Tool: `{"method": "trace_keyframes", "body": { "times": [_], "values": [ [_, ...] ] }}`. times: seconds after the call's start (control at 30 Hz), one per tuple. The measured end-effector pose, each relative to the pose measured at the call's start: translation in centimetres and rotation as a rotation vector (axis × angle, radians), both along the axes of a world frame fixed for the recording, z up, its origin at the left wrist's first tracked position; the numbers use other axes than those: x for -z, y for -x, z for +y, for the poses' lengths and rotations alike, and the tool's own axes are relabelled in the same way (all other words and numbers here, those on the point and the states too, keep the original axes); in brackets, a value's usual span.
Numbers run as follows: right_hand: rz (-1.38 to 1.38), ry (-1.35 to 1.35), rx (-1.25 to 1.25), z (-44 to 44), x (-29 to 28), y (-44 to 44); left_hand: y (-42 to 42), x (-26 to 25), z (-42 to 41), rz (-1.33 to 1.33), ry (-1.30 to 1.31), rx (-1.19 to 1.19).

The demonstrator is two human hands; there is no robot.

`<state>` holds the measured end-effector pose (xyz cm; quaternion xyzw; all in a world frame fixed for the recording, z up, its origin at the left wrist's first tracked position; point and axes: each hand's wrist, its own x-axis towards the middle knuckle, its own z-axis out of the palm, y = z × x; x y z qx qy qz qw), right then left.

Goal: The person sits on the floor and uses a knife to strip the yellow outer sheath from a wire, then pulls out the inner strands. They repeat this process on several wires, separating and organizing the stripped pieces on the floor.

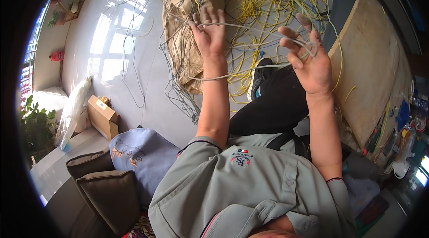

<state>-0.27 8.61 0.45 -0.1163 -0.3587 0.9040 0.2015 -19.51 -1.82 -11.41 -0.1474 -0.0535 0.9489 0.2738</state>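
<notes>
My left hand [210, 35] is palm up with its fingers spread; a grey cable [248, 27] runs across its fingers towards the right hand. My right hand [310, 55] has loosely curled fingers, with loops of grey cable around its thumb and fingers. Another stretch of cable passes over my left forearm. Beneath the left hand, a brown woven sack [181, 41] lies on the floor with a bundle of thin dark wires strewn over it. Tangled yellow wires [258, 3], with a few blue and green ones, spread on the floor between and beyond my hands.
A wooden board [372, 63] leans or lies at the right, by tools and odds and ends. My shoe [259, 78] rests near the yellow wires. To the left are a cardboard box [102, 115], a clear plastic bag [73, 110], brown cushions [109, 197] and potted plants [37, 127].
</notes>
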Motion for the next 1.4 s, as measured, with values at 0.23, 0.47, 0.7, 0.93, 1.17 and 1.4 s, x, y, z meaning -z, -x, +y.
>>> {"method": "trace_keyframes", "body": {
  "times": [0.23,0.47,0.7,0.93,1.17,1.4],
  "values": [
    [-0.094,-0.022,0.038,0.0,0.8,-0.6,-5.5,-1.5,-1.4,1.073,0.881,0.373],
    [-0.159,-0.047,0.131,0.6,1.5,-1.3,-3.0,-3.3,-1.0,0.648,0.439,0.098],
    [-0.148,-0.079,0.150,0.8,1.0,-0.6,-2.6,-2.6,-0.5,0.529,0.383,0.152],
    [-0.134,-0.128,0.150,0.6,0.3,0.4,-5.0,-0.7,-0.3,0.600,0.378,0.251],
    [-0.152,-0.165,0.149,-0.4,0.2,-1.1,-7.8,4.9,-3.1,0.164,0.058,0.524],
    [-0.133,-0.099,0.133,-1.1,-0.3,-4.5,-1.4,16.0,-9.7,-0.226,0.132,0.360]
  ]
}}
